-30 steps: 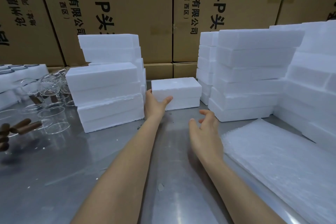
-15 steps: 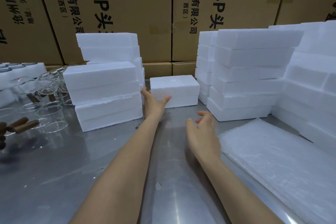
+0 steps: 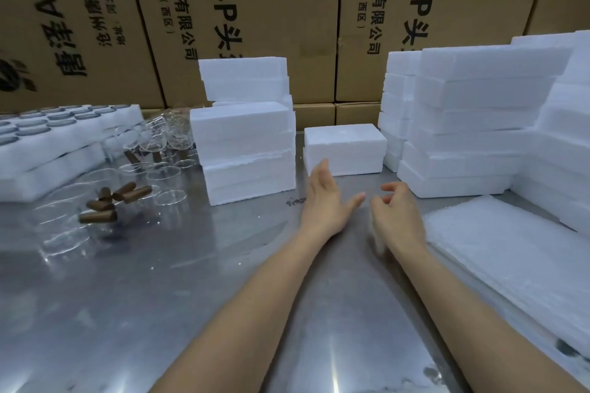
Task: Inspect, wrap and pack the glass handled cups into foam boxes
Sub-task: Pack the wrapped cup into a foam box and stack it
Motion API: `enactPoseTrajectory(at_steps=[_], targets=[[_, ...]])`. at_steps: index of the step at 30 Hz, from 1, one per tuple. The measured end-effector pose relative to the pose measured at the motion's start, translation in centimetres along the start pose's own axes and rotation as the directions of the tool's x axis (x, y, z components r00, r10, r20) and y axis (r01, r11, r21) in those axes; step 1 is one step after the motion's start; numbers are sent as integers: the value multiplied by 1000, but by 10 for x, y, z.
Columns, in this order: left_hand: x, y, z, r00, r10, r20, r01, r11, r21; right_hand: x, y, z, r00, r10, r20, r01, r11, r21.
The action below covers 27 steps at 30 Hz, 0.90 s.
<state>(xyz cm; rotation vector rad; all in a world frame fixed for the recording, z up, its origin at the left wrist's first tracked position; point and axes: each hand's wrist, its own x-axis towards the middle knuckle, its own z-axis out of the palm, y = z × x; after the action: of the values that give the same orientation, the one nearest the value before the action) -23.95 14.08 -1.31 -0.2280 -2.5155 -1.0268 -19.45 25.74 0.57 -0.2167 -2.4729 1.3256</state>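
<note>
Small white closed foam box (image 3: 344,147) has just been released – left hand (image 3: 325,201) pulled back, fingers spread; right hand (image 3: 397,217) loosely curled, empty. Clear wooden-handled glass cups (image 3: 134,175) left of it – untouched.

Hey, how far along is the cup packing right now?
Done: closed foam boxes stand stacked left and right, contents unseen. In hand: nothing; the left hand and right hand are open just short of a single foam box. Left: many glass cups sit unwrapped, with wrap sheets waiting.
</note>
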Motion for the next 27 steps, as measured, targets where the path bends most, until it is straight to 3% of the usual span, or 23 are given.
enactPoseTrajectory(at_steps=[4, 13, 15, 17, 21, 24, 27], targets=[[-37, 9, -14, 983, 179, 37, -182, 978, 99, -12, -2, -4, 999, -36, 35, 39, 997, -72], [-82, 7, -67, 940, 333, 79, -340, 882, 327, -32, 2, -8, 990, -129, 50, 136, 975, -178], [-79, 0, -85, 953, 302, 36, -292, 877, 382, -32, 3, -9, 991, -123, 47, 128, 982, -136], [-71, -11, -107, 969, 210, -129, -149, 915, 374, -31, 3, -10, 991, -117, 60, 123, 986, -114], [-58, -40, -148, 868, 45, -495, 102, 959, 266, -28, 5, -10, 992, -105, 72, 112, 989, -93], [-56, -66, -161, 834, 1, -552, 193, 936, 294, -26, 5, -9, 992, -96, 78, 102, 992, -79], [-53, -85, -161, 867, 12, -499, 222, 886, 407, -23, 4, -7, 992, -91, 83, 98, 992, -85]])
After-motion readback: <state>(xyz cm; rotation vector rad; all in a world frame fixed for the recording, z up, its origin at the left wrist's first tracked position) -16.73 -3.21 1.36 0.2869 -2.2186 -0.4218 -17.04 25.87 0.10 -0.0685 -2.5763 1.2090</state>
